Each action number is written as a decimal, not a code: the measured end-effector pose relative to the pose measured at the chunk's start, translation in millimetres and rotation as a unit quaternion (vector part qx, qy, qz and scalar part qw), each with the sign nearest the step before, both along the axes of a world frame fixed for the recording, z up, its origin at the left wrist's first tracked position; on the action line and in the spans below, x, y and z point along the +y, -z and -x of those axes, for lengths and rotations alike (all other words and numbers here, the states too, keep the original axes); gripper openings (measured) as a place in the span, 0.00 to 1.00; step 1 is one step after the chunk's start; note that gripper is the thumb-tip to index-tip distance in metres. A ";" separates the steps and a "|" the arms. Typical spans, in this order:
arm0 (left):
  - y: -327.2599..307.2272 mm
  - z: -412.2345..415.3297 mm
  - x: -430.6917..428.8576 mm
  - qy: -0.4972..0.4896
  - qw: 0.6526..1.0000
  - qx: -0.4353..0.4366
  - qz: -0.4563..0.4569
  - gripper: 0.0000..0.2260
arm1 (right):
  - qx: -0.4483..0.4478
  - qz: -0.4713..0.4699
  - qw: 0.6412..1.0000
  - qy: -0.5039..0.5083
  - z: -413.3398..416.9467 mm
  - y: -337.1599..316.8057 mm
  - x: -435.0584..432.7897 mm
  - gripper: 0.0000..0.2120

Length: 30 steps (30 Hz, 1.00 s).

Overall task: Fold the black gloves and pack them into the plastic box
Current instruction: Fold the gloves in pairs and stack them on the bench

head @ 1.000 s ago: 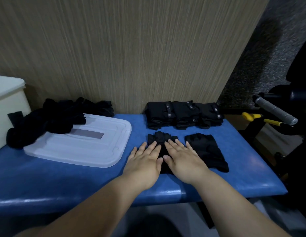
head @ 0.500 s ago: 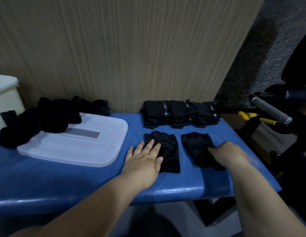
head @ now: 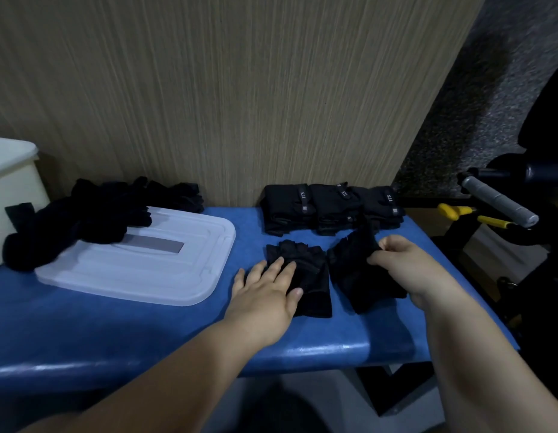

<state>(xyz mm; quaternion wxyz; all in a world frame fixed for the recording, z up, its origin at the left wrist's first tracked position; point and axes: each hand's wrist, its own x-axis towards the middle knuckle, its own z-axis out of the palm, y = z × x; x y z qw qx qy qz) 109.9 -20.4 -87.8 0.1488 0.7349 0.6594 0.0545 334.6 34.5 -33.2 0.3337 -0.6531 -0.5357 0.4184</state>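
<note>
Black glove [head: 315, 289] lies flat on the blue bench [head: 115, 332], pressed under the left hand [head: 265, 298], fingers straight. At its 3 o'clock, a second glove [head: 358, 276], one edge raised, is pinched by the right hand [head: 399, 264], fingers curled

On the counter [head: 115, 339], the box lid [head: 165, 270] lies left of centre, with a heap of loose gloves [head: 84, 220] overlapping its far left corner. The plastic box [head: 9, 189] stands at the far left. Against the wall [head: 240, 104] sit the folded gloves [head: 330, 207], behind the left glove [head: 312, 276] and, just beside it, the right glove [head: 355, 276].
</note>
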 end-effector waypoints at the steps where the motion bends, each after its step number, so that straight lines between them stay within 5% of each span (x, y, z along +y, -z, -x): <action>1: 0.0 0.2 0.6 0.001 1.000 -0.009 0.000 0.24 | 0.022 0.000 1.000 -0.010 4.2 -3.5 -1.9 0.08; 5: -4.2 4.9 5.4 -0.031 0.987 -0.160 -0.006 0.24 | 0.075 0.018 0.996 -0.044 29.8 -11.1 -6.0 0.09; 8: -6.7 7.5 7.4 -0.065 0.942 -0.329 -0.028 0.19 | 0.088 0.012 0.995 -0.041 54.1 -10.7 -8.3 0.10; 11: -8.1 8.1 6.6 -0.099 0.914 -0.390 -0.051 0.13 | 0.069 0.002 0.996 -0.057 75.4 -8.0 -13.9 0.11; 15: -4.3 11.3 12.4 -0.129 0.912 -0.379 -0.088 0.19 | 0.115 0.005 0.986 -0.121 89.8 -1.1 -19.1 0.14; 19: -5.1 14.1 14.3 -0.152 0.923 -0.346 -0.081 0.18 | 0.118 -0.051 0.990 -0.066 77.0 -2.4 -11.7 0.06; 22: -7.2 13.4 13.2 -0.156 0.924 -0.343 -0.062 0.12 | -0.026 -0.043 0.999 0.000 52.0 5.4 -1.8 0.01; 24: -6.9 12.3 14.3 -0.166 0.923 -0.343 -0.053 0.13 | -0.115 0.014 0.993 -0.014 41.1 11.0 -0.3 0.06; 27: -7.4 9.1 16.2 -0.178 0.920 -0.345 -0.050 0.19 | -0.137 0.096 0.984 -0.063 45.0 11.1 -6.3 0.16; 30: -6.3 5.4 16.4 -0.183 0.915 -0.355 -0.051 0.22 | -0.154 0.074 0.983 -0.066 53.2 10.9 -10.2 0.20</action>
